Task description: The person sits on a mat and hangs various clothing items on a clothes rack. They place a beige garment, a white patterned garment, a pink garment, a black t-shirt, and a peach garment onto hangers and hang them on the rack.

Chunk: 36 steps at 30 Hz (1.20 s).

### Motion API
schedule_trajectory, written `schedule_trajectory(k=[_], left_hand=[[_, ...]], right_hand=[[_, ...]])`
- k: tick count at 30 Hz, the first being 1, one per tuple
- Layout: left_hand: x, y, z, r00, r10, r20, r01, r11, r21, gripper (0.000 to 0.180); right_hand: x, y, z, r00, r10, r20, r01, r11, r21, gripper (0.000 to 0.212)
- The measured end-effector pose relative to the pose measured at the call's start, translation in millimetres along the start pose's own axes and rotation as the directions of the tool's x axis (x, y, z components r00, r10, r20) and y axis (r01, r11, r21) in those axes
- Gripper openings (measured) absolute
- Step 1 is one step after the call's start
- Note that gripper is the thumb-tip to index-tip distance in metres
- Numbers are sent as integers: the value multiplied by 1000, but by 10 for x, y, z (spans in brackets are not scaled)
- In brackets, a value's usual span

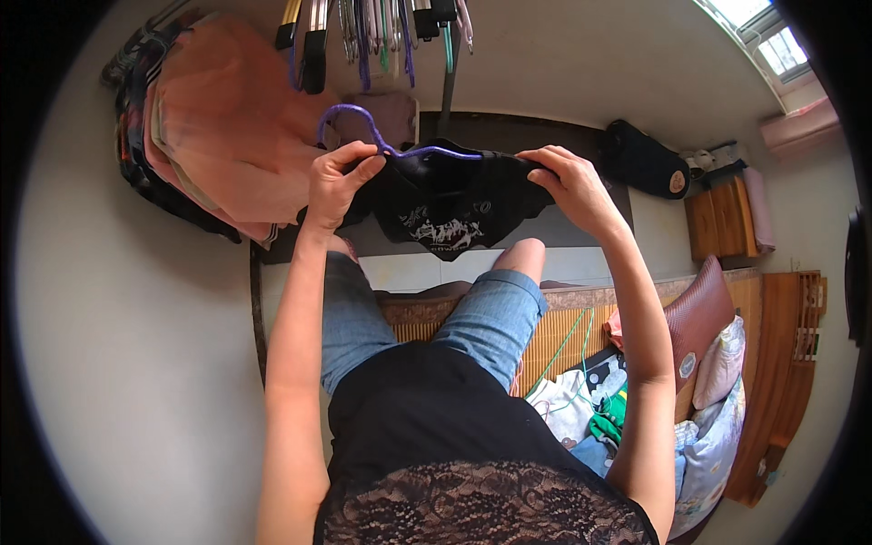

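A black T-shirt with a white print on its front hangs spread between my hands above my knees. A purple clothes hanger lies partly inside its neckline, hook up and to the left. My left hand is closed in a pinch on the hanger close to the base of its hook, with the shirt's left side beside the fingers. At the other shoulder, my right hand pinches the black fabric between thumb and fingers. The hanger's left arm is hidden by my left hand and the cloth.
Several empty hangers dangle from above at the top. Clothes under a peach cover hang at the left. Right of me, the bamboo-matted bed holds loose clothes, a green hanger and pillows. A wooden cabinet stands beyond.
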<state>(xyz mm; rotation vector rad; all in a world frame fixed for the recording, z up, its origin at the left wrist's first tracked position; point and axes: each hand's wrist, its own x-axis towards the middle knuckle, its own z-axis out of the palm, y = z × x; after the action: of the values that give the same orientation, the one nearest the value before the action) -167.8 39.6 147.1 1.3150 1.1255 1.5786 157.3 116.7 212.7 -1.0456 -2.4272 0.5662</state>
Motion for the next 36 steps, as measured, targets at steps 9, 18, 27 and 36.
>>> schedule_trajectory(k=[9,18,27,36], left_hand=[[163,225,-273,941,-197,275,22,847,531,24],[224,195,-851,983,-93,159,-69,615,786,21],[141,-57,-1184,999,-36,-11,24,380,925,22],[303,369,-243,959,125,254,-273,655,705,24]], right_hand=[[-213,553,113,958,171,-231,-125,971,203,9],[-466,1015,230,899,323,-296,-213,913,348,11],[-619,1324,334,887,377,-267,-221,853,473,13],[-411,1013,409,914,355,-195,-196,811,552,14]])
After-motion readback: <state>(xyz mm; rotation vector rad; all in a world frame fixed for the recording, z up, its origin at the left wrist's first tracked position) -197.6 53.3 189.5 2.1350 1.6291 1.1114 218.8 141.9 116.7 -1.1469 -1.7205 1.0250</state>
